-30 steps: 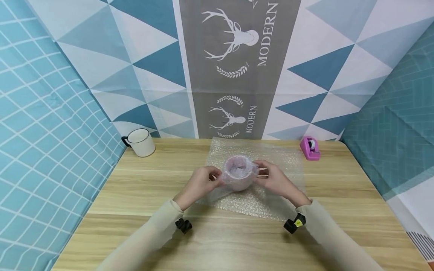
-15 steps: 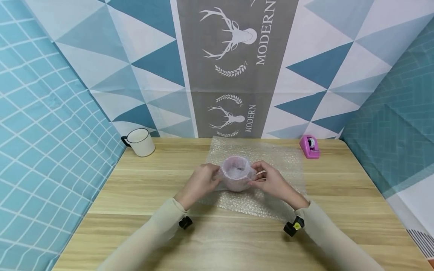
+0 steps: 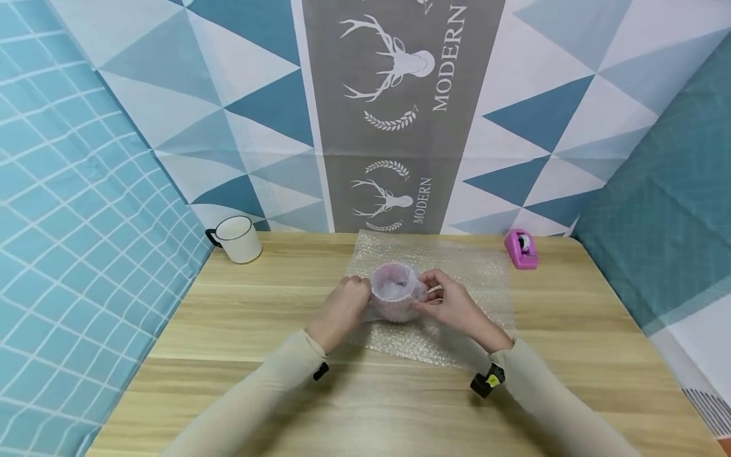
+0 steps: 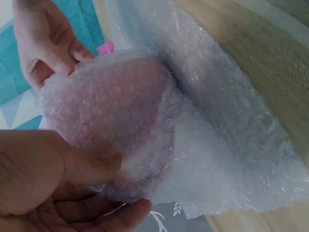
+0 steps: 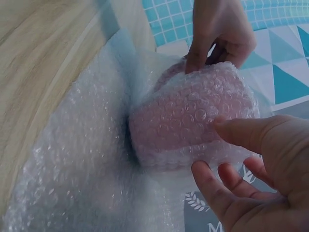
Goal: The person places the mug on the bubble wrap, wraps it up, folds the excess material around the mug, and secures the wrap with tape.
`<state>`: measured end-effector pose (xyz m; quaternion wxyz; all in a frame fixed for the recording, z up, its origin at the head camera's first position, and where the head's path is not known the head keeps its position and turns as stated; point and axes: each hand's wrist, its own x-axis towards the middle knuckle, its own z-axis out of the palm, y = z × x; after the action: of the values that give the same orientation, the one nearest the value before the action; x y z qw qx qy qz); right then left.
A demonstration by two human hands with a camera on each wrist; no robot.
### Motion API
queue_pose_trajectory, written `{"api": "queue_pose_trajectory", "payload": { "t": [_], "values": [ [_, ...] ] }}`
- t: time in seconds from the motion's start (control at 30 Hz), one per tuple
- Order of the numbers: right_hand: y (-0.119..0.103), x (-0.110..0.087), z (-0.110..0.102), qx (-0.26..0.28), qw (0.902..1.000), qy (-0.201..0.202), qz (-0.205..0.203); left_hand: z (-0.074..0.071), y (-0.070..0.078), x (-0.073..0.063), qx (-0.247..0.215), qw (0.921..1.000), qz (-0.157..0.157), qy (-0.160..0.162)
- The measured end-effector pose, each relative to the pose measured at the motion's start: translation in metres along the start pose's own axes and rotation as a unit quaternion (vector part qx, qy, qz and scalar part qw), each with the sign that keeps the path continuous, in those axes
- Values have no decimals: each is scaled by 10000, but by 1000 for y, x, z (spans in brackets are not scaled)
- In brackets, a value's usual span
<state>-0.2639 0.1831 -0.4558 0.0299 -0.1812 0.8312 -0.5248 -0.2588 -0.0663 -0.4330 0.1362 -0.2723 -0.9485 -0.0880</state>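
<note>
A pink mug (image 3: 395, 309) stands near the middle of the table, wrapped round its sides in bubble wrap (image 3: 485, 273). The rest of that clear sheet spreads flat under and behind it. In the right wrist view the mug's handle (image 5: 170, 76) shows through the plastic on the left-hand side. My left hand (image 3: 345, 308) pinches the wrap at that side, thumb (image 4: 96, 166) pressed against it. On the opposite side my right hand (image 3: 454, 306) holds the wrap by the rim between thumb (image 5: 244, 133) and fingers. Some fingertips are hidden.
A white enamel mug (image 3: 242, 242) with a dark rim and handle stands at the back left of the wooden table (image 3: 388, 406). At the back right sits a pink tape dispenser (image 3: 521, 249). A patterned cloth wall (image 3: 394, 139) rises behind the table.
The wrapped mug has shifted slightly left, and my right hand has moved left along with it. My left hand has turned so its knuckles face up beside the mug.
</note>
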Motion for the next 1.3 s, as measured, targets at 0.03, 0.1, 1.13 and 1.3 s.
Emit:
{"api": "queue_pose_trajectory", "payload": {
  "t": [0.03,0.1,1.13,1.3],
  "values": [
    [0,0,0,-52,10000,43,-12,2,1,0,131,9999,25,50],
    [0,-1,1,-159,9998,124,15,7,1,-1,275,9995,9,182],
    [4,6,-1,-1350,9850,-1052,206,5,-87,-15,566,9901,-667,1101],
    [14,3,1,-2469,9617,-1183,120,1,-110,-17,508,9889,-850,1108]
  ]
}}
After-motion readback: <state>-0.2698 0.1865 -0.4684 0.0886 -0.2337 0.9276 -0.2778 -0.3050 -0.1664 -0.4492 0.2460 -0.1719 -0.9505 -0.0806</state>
